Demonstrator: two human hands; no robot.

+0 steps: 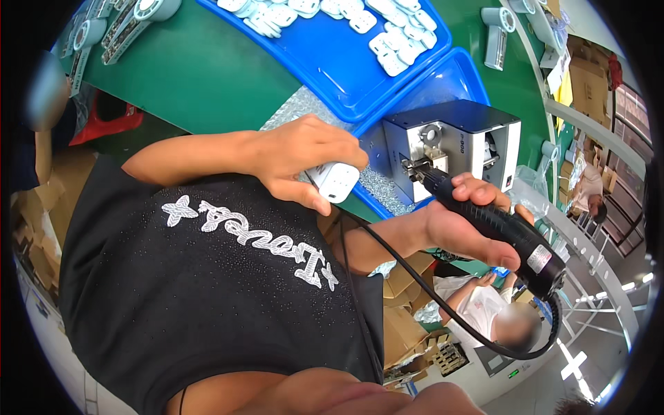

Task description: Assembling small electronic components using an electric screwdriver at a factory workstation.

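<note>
My left hand [308, 155] is closed around a small white plastic housing [338, 183] with rounded corners and small holes in its face, held in front of my black shirt. My right hand [470, 225] grips a black electric screwdriver [494, 225], its cord looping down below it. The screwdriver's tip meets the front of a black-and-silver screw feeder [449, 142], at the metal outlet. Whether a screw sits on the bit is too small to tell. Just beyond my left hand lies a blue tray [339, 90] with many similar white housings [394, 34].
A second blue tray [467, 72] lies beside the feeder, with shiny silvery bits [394, 190] around it. Grey-and-white devices [495, 41] stand on the green table [187, 76]. A red stool [107, 124] is at left. Other people [484, 311] sit nearby among cardboard boxes [404, 332].
</note>
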